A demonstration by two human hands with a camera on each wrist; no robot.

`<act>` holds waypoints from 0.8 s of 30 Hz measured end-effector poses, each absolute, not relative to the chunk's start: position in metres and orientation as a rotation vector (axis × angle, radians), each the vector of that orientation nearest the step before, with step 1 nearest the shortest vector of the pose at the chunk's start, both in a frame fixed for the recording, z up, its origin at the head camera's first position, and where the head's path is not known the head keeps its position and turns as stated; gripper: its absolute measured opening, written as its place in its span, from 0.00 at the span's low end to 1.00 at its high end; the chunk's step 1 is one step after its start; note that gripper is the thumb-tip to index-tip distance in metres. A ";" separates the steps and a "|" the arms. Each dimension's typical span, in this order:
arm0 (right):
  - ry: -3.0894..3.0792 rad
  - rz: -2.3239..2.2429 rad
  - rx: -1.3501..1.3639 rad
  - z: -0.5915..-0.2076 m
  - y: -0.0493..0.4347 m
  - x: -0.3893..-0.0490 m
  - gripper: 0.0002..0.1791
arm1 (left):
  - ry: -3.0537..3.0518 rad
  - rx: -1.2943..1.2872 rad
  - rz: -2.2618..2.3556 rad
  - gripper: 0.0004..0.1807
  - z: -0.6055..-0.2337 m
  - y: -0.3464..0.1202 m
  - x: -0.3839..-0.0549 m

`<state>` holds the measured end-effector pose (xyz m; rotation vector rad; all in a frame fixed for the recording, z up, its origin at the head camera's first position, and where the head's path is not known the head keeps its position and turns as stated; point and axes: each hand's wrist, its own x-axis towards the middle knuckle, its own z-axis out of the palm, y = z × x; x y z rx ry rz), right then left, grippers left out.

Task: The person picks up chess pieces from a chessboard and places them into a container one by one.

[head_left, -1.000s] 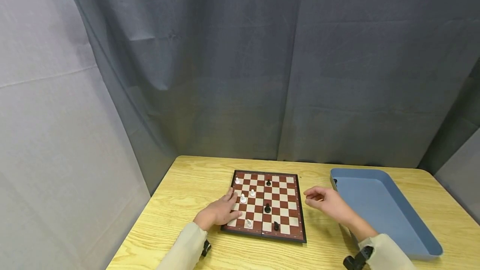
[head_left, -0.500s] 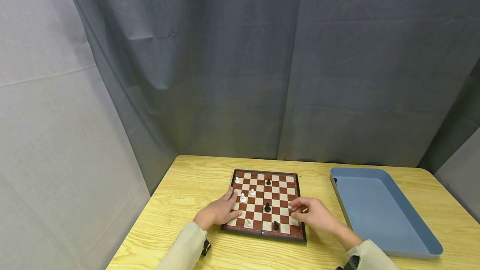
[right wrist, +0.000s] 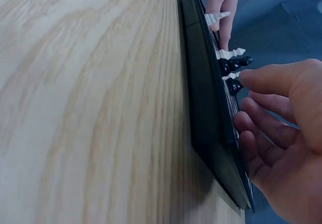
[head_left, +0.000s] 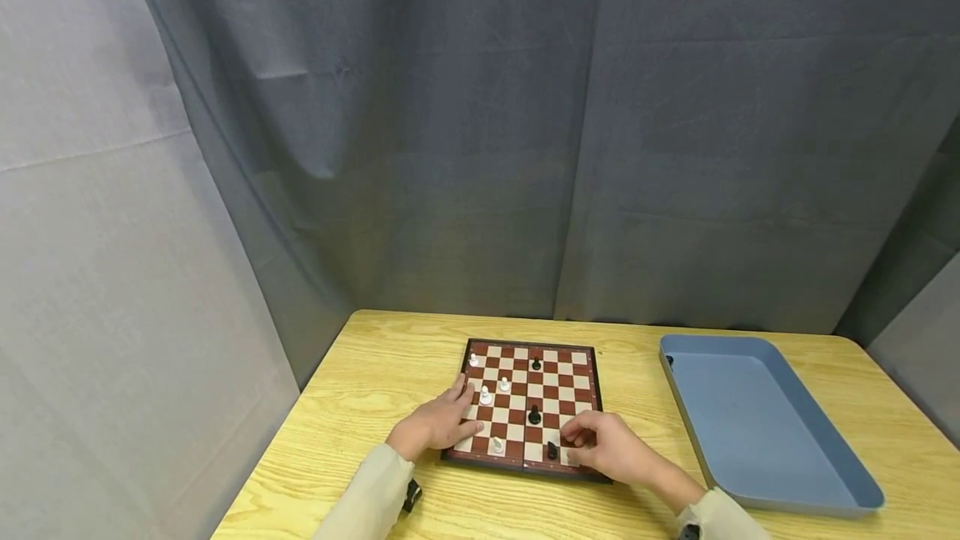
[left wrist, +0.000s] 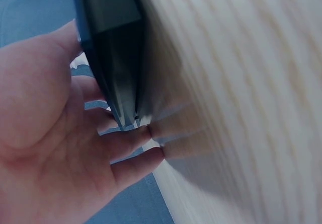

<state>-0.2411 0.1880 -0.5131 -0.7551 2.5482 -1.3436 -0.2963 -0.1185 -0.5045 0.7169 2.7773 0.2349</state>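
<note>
A folding chessboard [head_left: 558, 394] with brown and cream squares lies on the table. My left hand [head_left: 441, 422] rests on its left edge, fingers spread; in the left wrist view some fingers reach down past the dark rim to the tabletop. My right hand [head_left: 609, 445] hovers over the near right corner, fingers loosely bent, just right of a black knight [head_left: 552, 450]. No piece shows between its fingers. Other black pieces, a tall one [head_left: 535, 415] and a small one [head_left: 536, 363], stand farther back. White pieces, including a pawn [head_left: 486, 396] and a knight [head_left: 497, 445], stand on the left half.
A blue-grey tray [head_left: 772, 423] stands to the right of the board, with a small black piece [head_left: 670, 360] at its far left corner. The light wooden table [head_left: 382, 357] ends at a grey curtain [head_left: 465, 148] behind, and pale cloth hangs at the left.
My right hand has moved left and nearer, from beside the tray to over the board by the black knight. The left hand and the pieces have stayed put.
</note>
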 end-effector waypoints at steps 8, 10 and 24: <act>2.595 -1.281 -0.799 -0.516 0.176 -0.240 0.12 | 2.774 0.718 0.233 0.40 -0.503 -0.119 -0.295; 2.609 -1.266 -0.809 -0.517 0.174 -0.240 0.13 | 2.773 0.719 0.237 0.40 -0.503 -0.119 -0.295; 2.738 -1.140 -0.932 -0.519 0.165 -0.238 0.10 | 2.768 0.715 0.248 0.40 -0.503 -0.119 -0.294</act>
